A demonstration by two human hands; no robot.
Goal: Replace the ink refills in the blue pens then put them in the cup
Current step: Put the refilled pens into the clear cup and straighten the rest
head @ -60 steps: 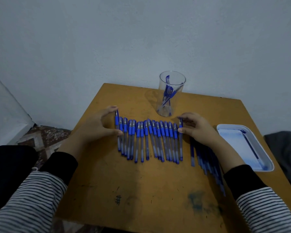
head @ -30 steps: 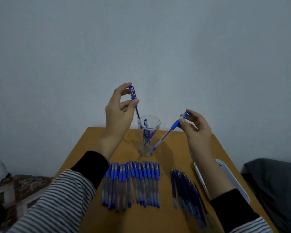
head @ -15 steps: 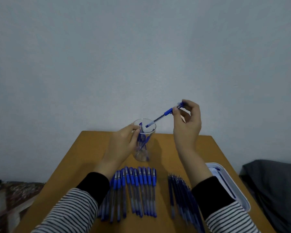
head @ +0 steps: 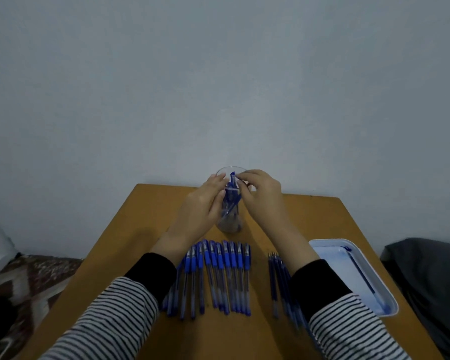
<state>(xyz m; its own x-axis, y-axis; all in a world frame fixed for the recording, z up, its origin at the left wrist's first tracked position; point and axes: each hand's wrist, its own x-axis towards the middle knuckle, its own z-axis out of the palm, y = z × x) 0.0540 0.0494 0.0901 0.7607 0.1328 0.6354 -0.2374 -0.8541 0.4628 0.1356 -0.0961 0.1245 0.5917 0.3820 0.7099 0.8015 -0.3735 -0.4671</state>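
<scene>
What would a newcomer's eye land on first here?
Both hands meet at the clear cup of blue pens at the far middle of the table: the left hand wraps its side, the right hand is at its rim. Nearer the person lies a neat row of blue pens, with dark refills to its right and a white tray by the right edge.

light: dim, cool, flat | shadows: faint, soft | blur: sleeves (head: 109, 315), near refills (head: 281, 284) smeared | edges: wide-angle curvature
</scene>
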